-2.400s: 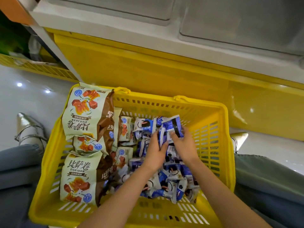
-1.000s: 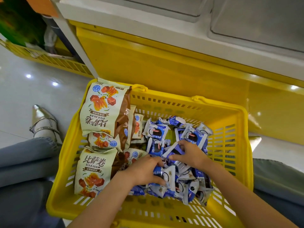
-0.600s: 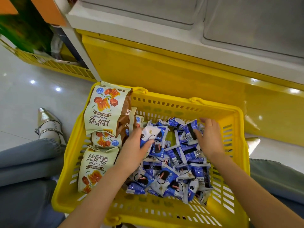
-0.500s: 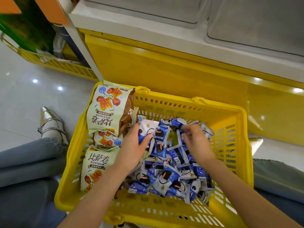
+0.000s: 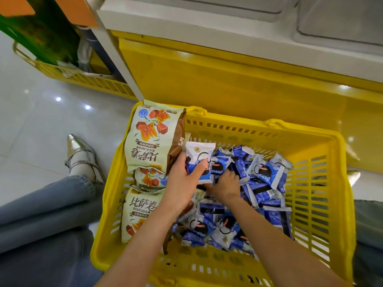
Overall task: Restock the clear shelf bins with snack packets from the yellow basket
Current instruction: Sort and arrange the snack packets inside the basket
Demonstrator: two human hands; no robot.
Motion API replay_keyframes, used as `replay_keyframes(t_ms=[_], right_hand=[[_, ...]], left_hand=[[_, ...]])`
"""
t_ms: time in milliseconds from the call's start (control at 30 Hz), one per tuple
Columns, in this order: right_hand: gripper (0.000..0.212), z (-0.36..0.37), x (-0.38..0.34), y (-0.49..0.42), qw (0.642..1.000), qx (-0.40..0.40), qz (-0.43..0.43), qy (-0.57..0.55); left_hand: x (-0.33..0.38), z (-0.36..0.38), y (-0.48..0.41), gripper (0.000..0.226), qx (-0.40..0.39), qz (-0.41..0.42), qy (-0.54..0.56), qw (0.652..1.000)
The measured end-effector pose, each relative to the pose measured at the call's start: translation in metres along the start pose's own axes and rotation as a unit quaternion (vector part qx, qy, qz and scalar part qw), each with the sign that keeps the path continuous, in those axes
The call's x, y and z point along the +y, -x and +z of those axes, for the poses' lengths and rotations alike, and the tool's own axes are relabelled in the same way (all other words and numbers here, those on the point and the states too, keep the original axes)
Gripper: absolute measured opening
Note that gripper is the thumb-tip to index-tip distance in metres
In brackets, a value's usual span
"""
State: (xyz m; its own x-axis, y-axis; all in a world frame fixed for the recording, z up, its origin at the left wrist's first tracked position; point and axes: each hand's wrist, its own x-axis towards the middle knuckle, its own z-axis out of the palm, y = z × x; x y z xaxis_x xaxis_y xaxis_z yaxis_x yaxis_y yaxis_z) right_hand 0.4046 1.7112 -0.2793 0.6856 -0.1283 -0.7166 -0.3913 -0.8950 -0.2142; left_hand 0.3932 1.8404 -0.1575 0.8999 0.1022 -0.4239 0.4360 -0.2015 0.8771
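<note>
Head: L hand [image 5: 182, 184] pinches packet [image 5: 199, 155] under thumb; R hand [image 5: 224, 184] curled in pile [image 5: 264, 175], unclear.

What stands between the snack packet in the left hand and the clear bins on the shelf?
Nothing visible. The left hand holds the packet above the pile in the yellow basket, and only open air lies up to the clear bins. Their openings are unseen.

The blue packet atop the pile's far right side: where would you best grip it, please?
Probably pinch the blue packet by its crimped right end, coming from above: it lies face-up on top, with that flat end sticking free.
</note>
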Motion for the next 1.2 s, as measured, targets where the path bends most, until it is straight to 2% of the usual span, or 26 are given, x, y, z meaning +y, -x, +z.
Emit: replay_keyframes(t_ms=[100,233,367,467,600,733,900,1033,1100,1200], right_hand=[[0.081,-0.004,0.008,-0.003,1.000,-0.004,-0.014,-0.021],[0.061,-0.021,0.024,0.003,0.992,-0.040,-0.032,-0.114],[0.053,-0.030,0.029,0.010,0.991,-0.085,-0.034,-0.097],[0.038,-0.035,0.025,0.016,0.990,-0.078,-0.042,-0.106],[0.036,-0.051,0.035,0.031,0.991,-0.034,-0.079,-0.103],[0.033,-0.093,0.058,0.043,0.993,0.018,-0.107,-0.041],[0.027,-0.144,0.087,0.040,0.970,0.164,-0.181,-0.007],[0.026,-0.152,0.096,0.029,0.976,0.152,-0.159,-0.006],[0.031,-0.149,0.096,0.025,0.983,0.143,-0.119,0.008],[0.036,-0.140,0.091,0.030,0.958,0.234,-0.136,0.089]], left_hand=[[-0.002,0.000,0.000,0.038,-0.001,0.004,-0.001,1.000],[-0.001,0.002,-0.002,0.036,-0.002,-0.002,0.004,1.000],[0.002,0.003,-0.001,0.032,0.004,-0.006,0.013,1.000],[0.003,0.003,0.001,0.030,0.005,-0.008,0.011,1.000],[0.004,0.007,0.002,0.031,0.003,-0.019,-0.018,1.000],[0.002,0.024,-0.008,0.021,-0.048,-0.049,-0.108,0.992],[0.001,0.057,-0.039,0.049,-0.114,-0.038,-0.222,0.968],[-0.005,0.074,-0.059,0.055,-0.147,-0.031,-0.261,0.954],[-0.009,0.076,-0.065,0.053,-0.142,-0.030,-0.280,0.949],[-0.011,0.071,-0.062,0.041,-0.071,0.067,-0.339,0.936]])
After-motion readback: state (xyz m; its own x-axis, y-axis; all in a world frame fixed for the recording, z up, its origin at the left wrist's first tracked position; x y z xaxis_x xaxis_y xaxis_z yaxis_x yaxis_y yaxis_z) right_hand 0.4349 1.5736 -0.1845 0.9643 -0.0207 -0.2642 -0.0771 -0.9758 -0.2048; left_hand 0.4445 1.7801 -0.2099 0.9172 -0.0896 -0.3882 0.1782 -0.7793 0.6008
